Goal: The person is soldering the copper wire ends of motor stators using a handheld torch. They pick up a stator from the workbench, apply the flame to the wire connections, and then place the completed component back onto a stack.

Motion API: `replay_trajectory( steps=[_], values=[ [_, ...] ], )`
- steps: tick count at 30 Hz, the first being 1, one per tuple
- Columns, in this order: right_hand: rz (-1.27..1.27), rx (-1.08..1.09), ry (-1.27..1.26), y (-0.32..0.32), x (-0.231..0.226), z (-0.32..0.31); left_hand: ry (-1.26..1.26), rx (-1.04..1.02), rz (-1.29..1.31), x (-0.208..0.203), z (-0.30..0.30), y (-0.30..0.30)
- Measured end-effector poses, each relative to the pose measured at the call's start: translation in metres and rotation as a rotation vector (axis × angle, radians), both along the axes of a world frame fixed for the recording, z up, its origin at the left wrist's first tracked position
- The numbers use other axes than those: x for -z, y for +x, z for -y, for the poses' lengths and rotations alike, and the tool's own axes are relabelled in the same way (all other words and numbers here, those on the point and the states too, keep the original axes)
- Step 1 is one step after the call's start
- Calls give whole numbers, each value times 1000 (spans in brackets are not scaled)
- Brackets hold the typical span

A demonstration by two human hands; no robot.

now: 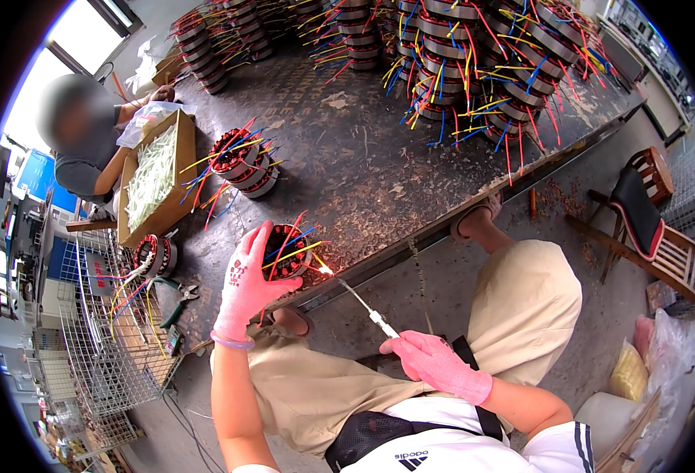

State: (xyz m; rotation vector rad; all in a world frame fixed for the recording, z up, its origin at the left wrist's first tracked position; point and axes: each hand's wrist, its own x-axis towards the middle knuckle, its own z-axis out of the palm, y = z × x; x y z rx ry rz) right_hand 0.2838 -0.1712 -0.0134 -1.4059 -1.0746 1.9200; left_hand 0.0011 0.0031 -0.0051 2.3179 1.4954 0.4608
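In a pink glove, my left hand [245, 280] grips a motor stator [291, 251] at the table's near edge, fingers up along its left side and thumb across its front. Red, blue and yellow wires stick out of the stator. My right hand [438, 364], also pink-gloved, is closed round the white handle of a slim torch [377, 319]. Its thin metal tube points up and left. A bright orange-white glow [325, 270] burns at the tip, by the wire ends on the stator's right side.
Two stacked stators [245, 165] stand farther back; another stator [157, 256] and green-handled cutters [180, 301] lie left. A box of pale sleeves [154, 177] sits near a seated person [87, 150]. Tall stator stacks [442, 71] fill the far side. A wire basket [107, 331] and chair [639, 213] flank the table.
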Motion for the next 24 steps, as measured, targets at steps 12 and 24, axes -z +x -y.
replay_trajectory(
  steps=[12, 24],
  values=[
    [-1, 16, -80, -2, -4, -3, 10, 6, 0, 2, 0, -2],
    [9, -5, 5, -1, 2, 0, 6, 4, -3, 3, 0, -2]
  ],
)
